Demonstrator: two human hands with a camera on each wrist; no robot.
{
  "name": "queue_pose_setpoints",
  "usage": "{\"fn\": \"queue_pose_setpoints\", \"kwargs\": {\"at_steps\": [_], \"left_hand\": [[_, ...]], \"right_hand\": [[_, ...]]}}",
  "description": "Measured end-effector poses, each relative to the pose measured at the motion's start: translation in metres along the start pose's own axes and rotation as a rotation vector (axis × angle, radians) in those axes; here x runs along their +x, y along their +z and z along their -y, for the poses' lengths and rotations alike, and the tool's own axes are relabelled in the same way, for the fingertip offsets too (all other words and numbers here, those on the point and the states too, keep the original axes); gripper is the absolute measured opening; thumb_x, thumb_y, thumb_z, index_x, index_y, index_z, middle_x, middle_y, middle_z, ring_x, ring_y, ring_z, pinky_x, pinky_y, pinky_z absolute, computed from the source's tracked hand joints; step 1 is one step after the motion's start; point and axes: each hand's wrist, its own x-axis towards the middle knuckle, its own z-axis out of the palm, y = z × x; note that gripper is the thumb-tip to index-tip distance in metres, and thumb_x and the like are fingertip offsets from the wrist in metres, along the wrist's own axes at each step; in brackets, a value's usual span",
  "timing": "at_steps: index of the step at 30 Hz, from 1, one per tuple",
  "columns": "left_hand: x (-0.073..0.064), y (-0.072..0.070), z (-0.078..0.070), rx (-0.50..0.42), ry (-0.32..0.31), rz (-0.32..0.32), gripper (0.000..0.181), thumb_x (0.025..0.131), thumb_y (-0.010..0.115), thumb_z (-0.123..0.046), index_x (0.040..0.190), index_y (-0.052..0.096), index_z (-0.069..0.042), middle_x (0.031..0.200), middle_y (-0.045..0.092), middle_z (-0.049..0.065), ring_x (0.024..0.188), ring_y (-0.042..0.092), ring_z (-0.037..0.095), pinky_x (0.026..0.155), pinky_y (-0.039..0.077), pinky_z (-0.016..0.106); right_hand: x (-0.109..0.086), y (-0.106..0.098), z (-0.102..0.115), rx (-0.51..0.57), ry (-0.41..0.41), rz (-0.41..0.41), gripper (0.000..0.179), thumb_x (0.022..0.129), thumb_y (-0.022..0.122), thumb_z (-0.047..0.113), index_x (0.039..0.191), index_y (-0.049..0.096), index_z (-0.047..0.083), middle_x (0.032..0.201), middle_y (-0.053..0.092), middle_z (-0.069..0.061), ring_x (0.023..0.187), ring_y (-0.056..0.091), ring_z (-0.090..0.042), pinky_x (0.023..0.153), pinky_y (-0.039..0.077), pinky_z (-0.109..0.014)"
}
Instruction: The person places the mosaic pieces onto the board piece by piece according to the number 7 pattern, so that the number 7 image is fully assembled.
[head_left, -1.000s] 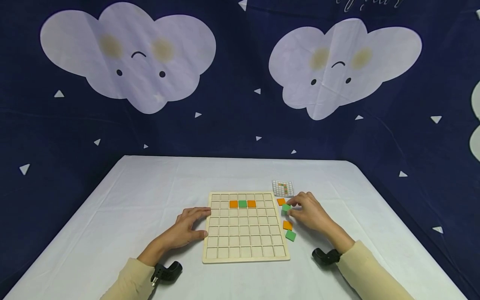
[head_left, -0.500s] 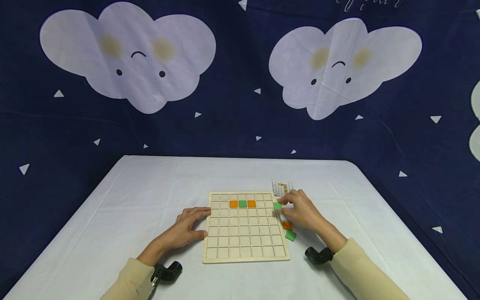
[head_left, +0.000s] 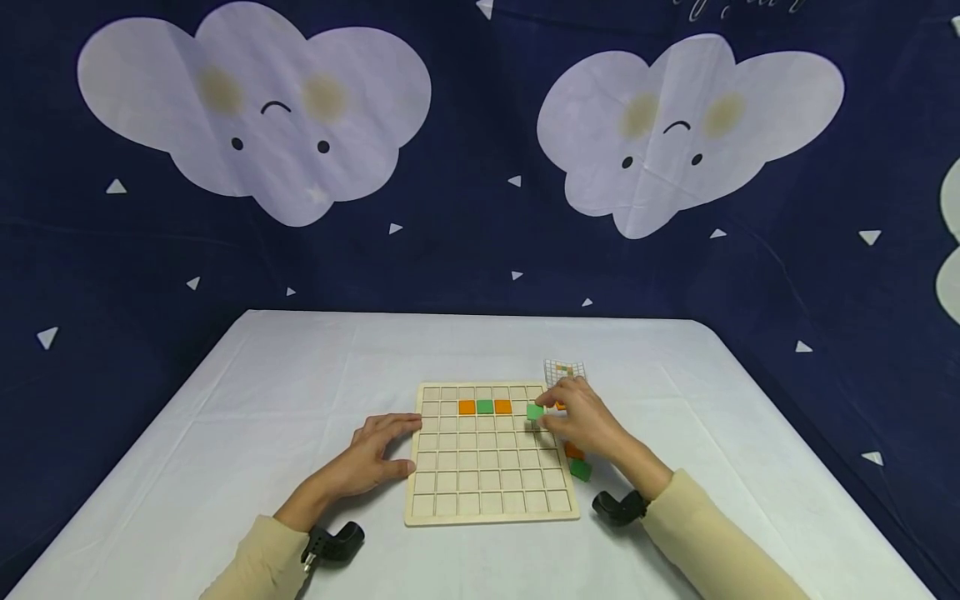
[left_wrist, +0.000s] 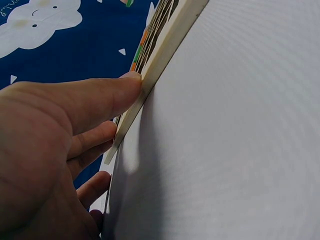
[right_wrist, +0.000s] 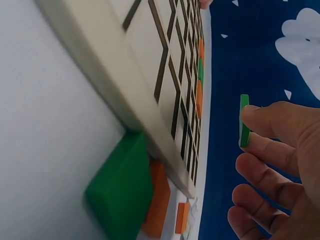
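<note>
A pale wooden grid board lies on the table. In its upper rows sit an orange tile, a green tile and another orange tile, side by side. My right hand pinches a loose green square tile between thumb and finger, raised over the board's upper right part. Its other fingers are loosely bent in the right wrist view. My left hand rests against the board's left edge, thumb and fingertips touching the rim, fingers spread and fairly straight.
Right of the board lie an orange tile and a green tile. Another orange tile is partly hidden by the right hand. Behind it, a small printed grid card lies on the white tablecloth.
My right hand has carried the green tile leftward, from beside the board to above its right columns. My left hand and the board stay in place.
</note>
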Motion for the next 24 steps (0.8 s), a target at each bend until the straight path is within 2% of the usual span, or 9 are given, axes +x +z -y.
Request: {"fn": "queue_pose_setpoints", "kwargs": {"at_steps": [1,4,5,8,11,18,24], "left_hand": [[0.000,0.000,0.000,0.002,0.004,-0.002,0.058,0.082,0.071,-0.023,0.134,0.051,-0.009,0.145,0.043,0.008,0.132,0.029,0.032,0.103,0.017,0.056],[0.000,0.000,0.000,-0.001,0.003,-0.004,0.058,0.082,0.071,-0.023,0.134,0.051,-0.010,0.145,0.043,0.008,0.132,0.029,0.033,0.104,0.017,0.056],[0.000,0.000,0.000,0.001,0.003,-0.003,0.058,0.082,0.071,-0.023,0.134,0.051,-0.010,0.145,0.043,0.008,0.132,0.029,0.033,0.104,0.017,0.056],[0.000,0.000,0.000,-0.007,-0.009,-0.002,0.058,0.081,0.071,-0.021,0.134,0.051,-0.010,0.145,0.043,0.007,0.133,0.029,0.032,0.104,0.016,0.056],[0.000,-0.001,-0.001,-0.001,-0.006,-0.003,0.058,0.081,0.071,-0.020,0.134,0.051,-0.009,0.145,0.043,0.007,0.132,0.029,0.031,0.103,0.018,0.055],[0.001,-0.001,-0.002,-0.014,-0.008,0.003,0.058,0.080,0.071,-0.017,0.134,0.050,-0.009,0.146,0.042,0.007,0.133,0.028,0.031,0.104,0.016,0.053],[0.001,-0.001,-0.002,-0.006,-0.017,0.004,0.059,0.081,0.071,-0.018,0.135,0.050,-0.009,0.146,0.042,0.007,0.133,0.028,0.032,0.105,0.016,0.055]], "right_hand": [[0.001,0.001,0.001,0.003,-0.006,0.001,0.023,0.080,0.072,0.021,0.102,0.070,0.014,0.096,0.060,0.001,0.095,0.047,-0.018,0.084,0.041,-0.039],[0.002,0.002,0.006,0.012,-0.030,0.006,0.023,0.081,0.071,0.019,0.102,0.070,0.012,0.095,0.060,0.000,0.102,0.051,-0.023,0.100,0.037,-0.049],[0.003,0.003,0.008,0.013,-0.035,0.009,0.023,0.081,0.070,0.019,0.103,0.070,0.012,0.095,0.060,0.000,0.103,0.051,-0.024,0.100,0.037,-0.051],[0.006,0.005,0.011,0.007,-0.059,0.015,0.023,0.082,0.070,0.019,0.103,0.070,0.011,0.094,0.060,0.000,0.101,0.051,-0.022,0.098,0.039,-0.050],[0.008,0.007,0.014,-0.005,-0.080,0.015,0.023,0.081,0.070,0.019,0.103,0.070,0.012,0.093,0.060,0.001,0.092,0.046,-0.017,0.080,0.041,-0.038],[0.014,0.015,0.016,-0.018,-0.117,0.005,0.022,0.080,0.070,0.017,0.101,0.071,0.011,0.091,0.060,0.001,0.088,0.048,-0.016,0.081,0.039,-0.036],[0.020,0.020,0.018,-0.036,-0.115,0.028,0.022,0.080,0.071,0.019,0.102,0.071,0.012,0.090,0.060,0.001,0.083,0.042,-0.013,0.076,0.035,-0.031]]}}
